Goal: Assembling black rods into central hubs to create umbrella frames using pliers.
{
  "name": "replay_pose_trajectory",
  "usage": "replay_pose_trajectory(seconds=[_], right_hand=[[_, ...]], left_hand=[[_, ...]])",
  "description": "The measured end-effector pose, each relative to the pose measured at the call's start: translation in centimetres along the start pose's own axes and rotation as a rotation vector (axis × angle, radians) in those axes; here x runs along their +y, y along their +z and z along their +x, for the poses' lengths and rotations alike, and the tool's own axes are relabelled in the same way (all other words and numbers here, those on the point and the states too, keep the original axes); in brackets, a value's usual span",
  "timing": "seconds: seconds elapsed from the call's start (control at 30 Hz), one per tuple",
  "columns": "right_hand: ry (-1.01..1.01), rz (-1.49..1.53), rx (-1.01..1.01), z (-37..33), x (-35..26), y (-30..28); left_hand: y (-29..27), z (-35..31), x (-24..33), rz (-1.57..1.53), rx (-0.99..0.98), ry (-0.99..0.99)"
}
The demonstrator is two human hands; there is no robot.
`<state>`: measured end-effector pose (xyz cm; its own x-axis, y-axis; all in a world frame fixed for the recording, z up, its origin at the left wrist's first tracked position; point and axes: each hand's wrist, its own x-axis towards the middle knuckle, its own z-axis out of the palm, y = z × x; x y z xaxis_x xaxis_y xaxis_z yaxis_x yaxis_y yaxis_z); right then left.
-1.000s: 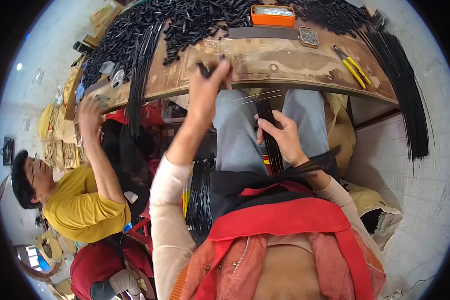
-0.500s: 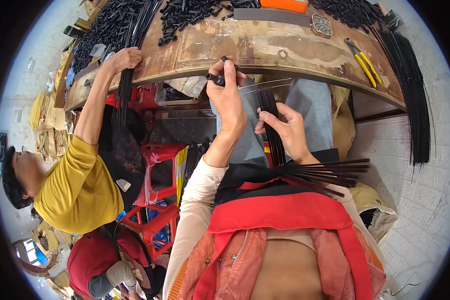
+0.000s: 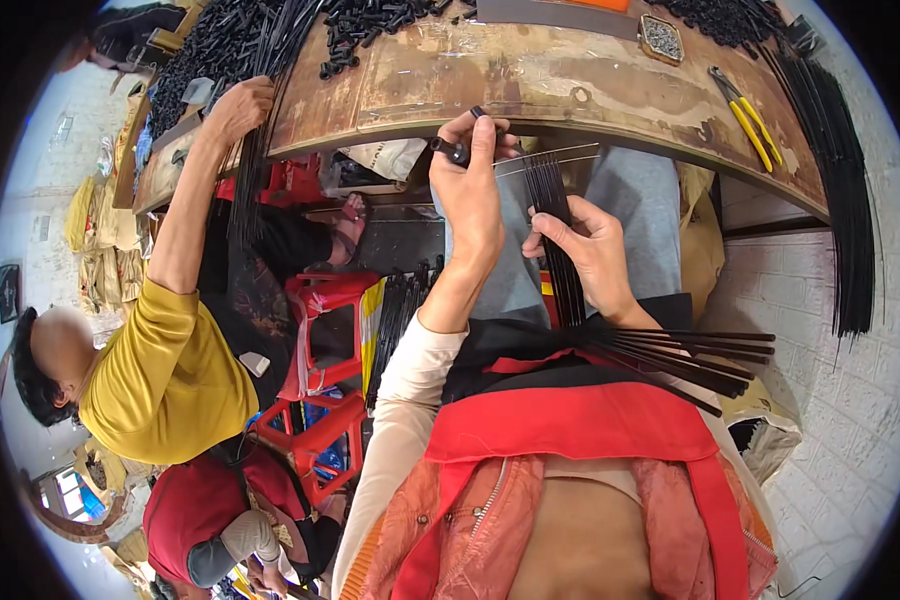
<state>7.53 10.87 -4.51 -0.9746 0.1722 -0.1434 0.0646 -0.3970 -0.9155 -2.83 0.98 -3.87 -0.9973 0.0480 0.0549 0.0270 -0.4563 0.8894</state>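
Observation:
My left hand is closed around small black plastic fittings, one jutting out at its side and one at the fingertips. Two thin metal wires stretch from it to the right, crossing the tops of a fan of thin black rods. My right hand pinches those rods between thumb and fingers, their upper ends spread slightly. More black rods lie across my lap by the right forearm, their ends pointing right. Both hands are just in front of the table edge, above my knees.
On the wooden table lie yellow-handled pliers, a small tray of metal bits and heaps of black fittings. Long black rods hang over its right end. A co-worker in yellow grips rods at left, near red stools.
The whole view has shifted a little, so things sit slightly right. My hands keep nearly the same hold. A co-worker's sandalled foot now shows under the table, and another person at the upper left.

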Motion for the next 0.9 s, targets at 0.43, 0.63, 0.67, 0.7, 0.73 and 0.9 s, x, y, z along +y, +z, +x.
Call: replay_pose_trajectory(seconds=[0.43,0.63,0.67,0.7,0.73,0.9], right_hand=[[0.026,0.03,0.011,-0.1,0.0,-0.1],[0.051,0.015,0.01,-0.2,-0.2,0.0],[0.06,-0.002,0.0,-0.2,-0.2,0.0],[0.061,-0.003,0.002,-0.3,-0.3,-0.1],[0.058,-0.002,0.002,-0.3,-0.3,0.0],[0.057,-0.005,0.001,-0.2,-0.3,0.1]], left_hand=[[-2.8,-0.9,2.2,-0.179,-0.2,-0.431],[-2.8,-0.9,2.0,-0.168,-0.189,-0.458],[-2.7,-0.9,2.0,-0.168,-0.195,-0.455],[-2.6,-1.0,2.1,-0.167,-0.202,-0.452],[-2.6,-1.0,2.1,-0.168,-0.201,-0.451],[-2.5,-1.1,2.0,-0.25,-0.221,-0.392]])
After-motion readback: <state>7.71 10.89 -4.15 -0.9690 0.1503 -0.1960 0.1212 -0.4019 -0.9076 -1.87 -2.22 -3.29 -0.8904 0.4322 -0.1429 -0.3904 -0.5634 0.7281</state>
